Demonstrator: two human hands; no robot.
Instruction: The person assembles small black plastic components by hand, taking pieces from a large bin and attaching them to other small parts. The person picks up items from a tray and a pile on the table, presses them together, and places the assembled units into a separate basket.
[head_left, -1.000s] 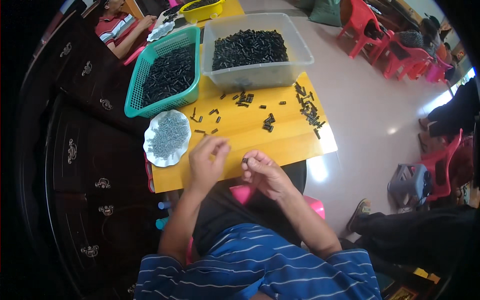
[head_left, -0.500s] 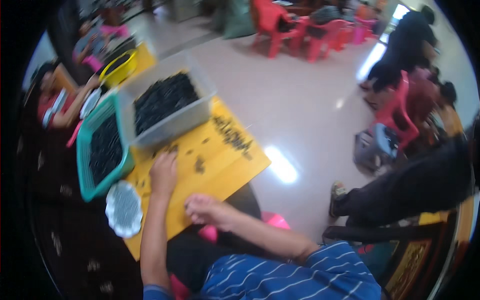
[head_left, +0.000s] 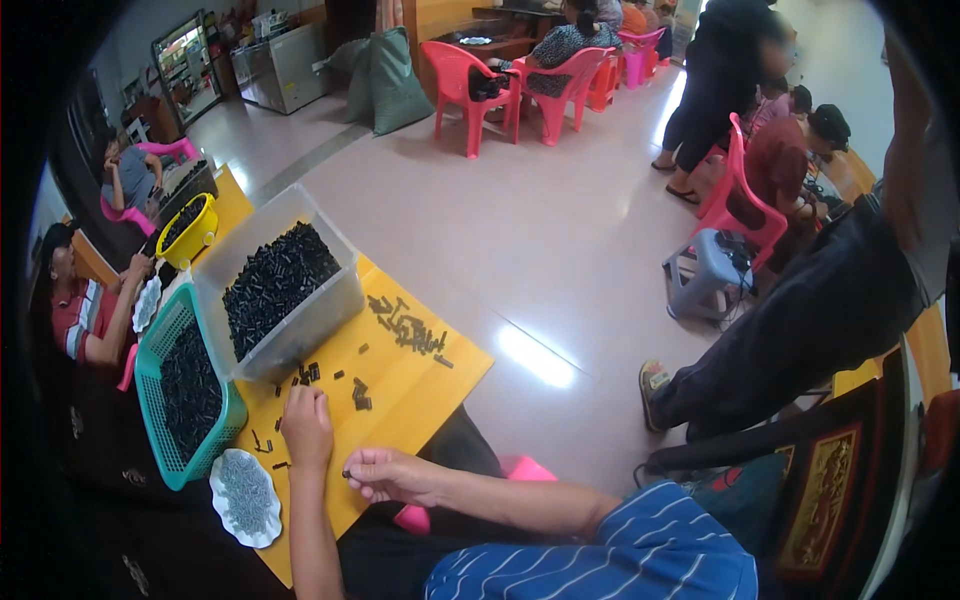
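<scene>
Head view: beside the yellow table (head_left: 420,385), clear bin (head_left: 285,300), green basket (head_left: 185,400) and white plate (head_left: 245,497); left hand (head_left: 307,427) fingers curled on loose black pieces (head_left: 360,393), right hand (head_left: 390,475) pinching one.

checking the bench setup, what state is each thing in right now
left hand: flat on the yellow table, fingers on loose black pieces
right hand: pinching one small black piece
clear bin: open, heaped with black pieces
green basket: open, part full
white plate: holds small grey parts
</scene>
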